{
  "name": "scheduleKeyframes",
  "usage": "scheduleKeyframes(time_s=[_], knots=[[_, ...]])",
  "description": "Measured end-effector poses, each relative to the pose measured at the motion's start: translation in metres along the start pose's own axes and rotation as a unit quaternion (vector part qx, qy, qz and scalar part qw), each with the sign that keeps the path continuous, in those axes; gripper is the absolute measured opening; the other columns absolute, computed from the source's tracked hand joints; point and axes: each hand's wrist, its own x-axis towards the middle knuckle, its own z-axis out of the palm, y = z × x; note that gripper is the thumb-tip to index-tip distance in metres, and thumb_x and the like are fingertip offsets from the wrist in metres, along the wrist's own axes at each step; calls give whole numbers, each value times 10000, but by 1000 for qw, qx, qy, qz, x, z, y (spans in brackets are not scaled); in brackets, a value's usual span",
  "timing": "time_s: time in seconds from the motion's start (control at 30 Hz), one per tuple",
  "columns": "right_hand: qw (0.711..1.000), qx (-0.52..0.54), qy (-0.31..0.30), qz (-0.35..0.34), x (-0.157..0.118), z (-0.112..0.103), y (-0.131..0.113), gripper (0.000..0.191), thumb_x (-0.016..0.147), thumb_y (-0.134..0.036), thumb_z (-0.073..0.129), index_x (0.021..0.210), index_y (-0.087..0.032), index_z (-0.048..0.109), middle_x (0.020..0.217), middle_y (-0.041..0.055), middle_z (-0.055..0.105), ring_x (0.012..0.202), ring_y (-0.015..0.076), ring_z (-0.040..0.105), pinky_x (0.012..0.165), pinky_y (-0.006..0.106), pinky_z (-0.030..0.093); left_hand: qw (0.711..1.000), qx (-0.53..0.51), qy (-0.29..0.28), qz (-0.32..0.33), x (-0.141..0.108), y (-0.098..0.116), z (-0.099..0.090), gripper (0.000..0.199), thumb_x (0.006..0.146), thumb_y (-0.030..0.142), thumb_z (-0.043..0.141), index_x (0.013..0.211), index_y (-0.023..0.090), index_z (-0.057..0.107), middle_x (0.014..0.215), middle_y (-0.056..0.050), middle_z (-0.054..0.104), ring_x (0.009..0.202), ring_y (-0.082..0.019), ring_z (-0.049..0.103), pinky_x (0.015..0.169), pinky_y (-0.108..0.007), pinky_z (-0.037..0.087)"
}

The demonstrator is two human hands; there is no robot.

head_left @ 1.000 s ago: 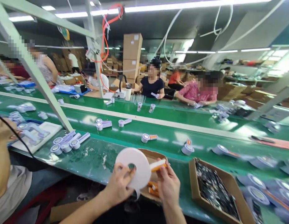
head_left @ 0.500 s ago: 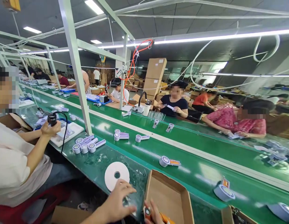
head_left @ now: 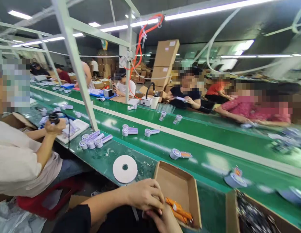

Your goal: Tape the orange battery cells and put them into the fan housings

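Observation:
My left hand [head_left: 147, 195] reaches in from the lower left, its fingers curled down over my right hand [head_left: 163, 220]. The two hands touch just left of an open cardboard box [head_left: 176, 176]. Both are closed, and whatever lies between the fingers is hidden. In the box, close to my right hand, lie several orange cylinders with thin wires [head_left: 180, 212]. A flat white roll of tape [head_left: 125, 169] with a hole in its middle rests on the green table beyond my left forearm.
A second cardboard box [head_left: 230, 210] with dark small parts stands at right. White-lilac handheld fan bodies [head_left: 176, 153] lie along the green conveyor [head_left: 208, 158], some with orange in the handle. More fan bodies [head_left: 91, 143] are grouped left, beside a co-worker's hand [head_left: 55, 126] holding a dark tool.
My left hand has moved right from beside the tape roll onto my right hand, its fingers curling in. The view has shifted, showing more of the orange cylinders and the right box.

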Motion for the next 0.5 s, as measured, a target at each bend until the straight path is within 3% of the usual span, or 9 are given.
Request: scheduleKeyframes(time_s=[0.1, 0.2, 0.33, 0.43, 0.5], knots=[[992, 98, 63, 45, -2, -7, -19, 430, 919, -619, 677, 955, -208, 799, 968, 118, 815, 946, 320, 775, 874, 432, 640, 998, -48, 3, 34, 20, -14, -16, 122, 1023, 250, 644, 977, 185, 736, 1103, -93, 748, 1090, -204, 610, 1055, -341, 492], [968, 183, 142, 96, -8, -18, -17, 529, 890, -674, 706, 1158, -218, 739, 1013, 112, 815, 942, 292, 779, 881, 415, 640, 991, -132, -7, 21, 50, -39, -23, 177, 1050, 260, 596, 995, 187, 748, 1081, -114, 741, 1088, -206, 609, 1050, -352, 498], [931, 282, 188, 134, -20, -28, -2, 690, 870, -660, 756, 1397, -256, 569, 1122, 136, 820, 1042, 290, 792, 966, 485, 628, 962, -245, -116, 28, 110, -70, -13, 210, 1032, 365, 639, 954, 266, 806, 1108, -85, 759, 1111, -222, 651, 1096, -374, 487], [902, 333, 240, 132, -24, -38, 2, 557, 854, -608, 803, 1253, -268, 613, 1156, 152, 819, 1051, 308, 799, 945, 497, 640, 937, -271, -218, 31, 158, -100, -9, 177, 994, 415, 701, 1007, 298, 834, 1117, -31, 777, 1071, -196, 697, 1043, -299, 517], [890, 340, 272, 131, -25, -49, 1, 474, 811, -594, 846, 1088, -260, 656, 1171, 161, 816, 1033, 330, 806, 896, 481, 661, 960, -195, -190, -64, 183, -133, -16, 237, 977, 440, 726, 1086, 251, 819, 1089, -23, 783, 1015, -174, 706, 977, -266, 535]])
